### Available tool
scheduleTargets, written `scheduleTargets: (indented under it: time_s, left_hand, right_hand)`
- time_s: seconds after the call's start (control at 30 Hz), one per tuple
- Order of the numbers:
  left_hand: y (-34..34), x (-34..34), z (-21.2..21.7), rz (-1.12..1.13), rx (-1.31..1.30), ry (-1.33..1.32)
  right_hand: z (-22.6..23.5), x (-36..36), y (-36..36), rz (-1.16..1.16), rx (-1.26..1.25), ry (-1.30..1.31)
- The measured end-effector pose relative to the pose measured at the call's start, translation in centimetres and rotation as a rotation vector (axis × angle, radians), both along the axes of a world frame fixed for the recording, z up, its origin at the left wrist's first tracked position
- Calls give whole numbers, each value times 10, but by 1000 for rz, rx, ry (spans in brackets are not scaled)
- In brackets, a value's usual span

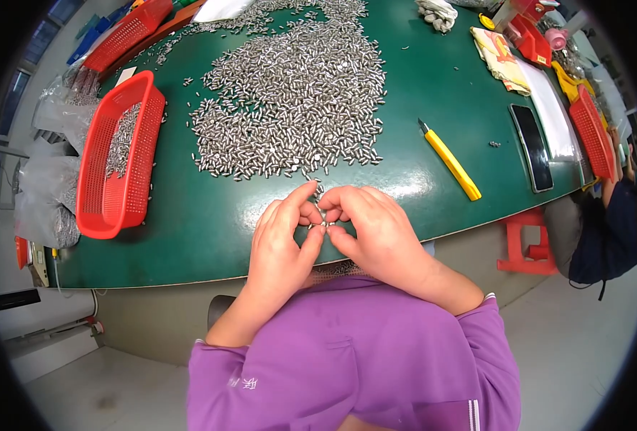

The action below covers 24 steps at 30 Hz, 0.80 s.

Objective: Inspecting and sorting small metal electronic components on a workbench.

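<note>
Sorting small metal pins (289, 93), by the look of it: left hand (284, 244) and right hand (376, 233) meet at the desk (203, 223) edge, each grip pinching a pin (318, 223) below the heap. Next probably needs dropping into the red basket (117, 154).

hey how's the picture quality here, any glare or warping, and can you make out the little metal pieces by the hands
Head view: strong fisheye warp, the green table edge bows and the corners go black; soft glare sheens the table near the yellow utility knife; the pile of small metal pieces is sharp enough, but those pinched between left hand and right hand are too small to resolve.
</note>
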<state>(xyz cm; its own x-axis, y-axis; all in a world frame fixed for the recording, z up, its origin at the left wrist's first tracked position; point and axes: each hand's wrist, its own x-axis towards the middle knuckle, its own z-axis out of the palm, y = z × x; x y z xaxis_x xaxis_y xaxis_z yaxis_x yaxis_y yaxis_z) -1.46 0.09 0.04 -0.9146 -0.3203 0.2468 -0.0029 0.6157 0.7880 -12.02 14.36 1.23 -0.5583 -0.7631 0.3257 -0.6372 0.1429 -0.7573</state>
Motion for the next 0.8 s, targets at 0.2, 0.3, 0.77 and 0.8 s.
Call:
scheduleTargets:
  time_s: [0.2,0.3,0.77,0.8]
  left_hand:
    - [0,0,0,-1,2,24]
    - [-1,1,-1,-4,-17,25]
    - [-3,3,5,-41,-4,-22]
    - [-4,3,6,-41,-3,-22]
  right_hand:
    - [0,0,-1,43,18,13]
    - [-1,-1,0,48,-2,-8]
    - [2,-1,3,38,15,-69]
    - [1,-1,3,40,6,-72]
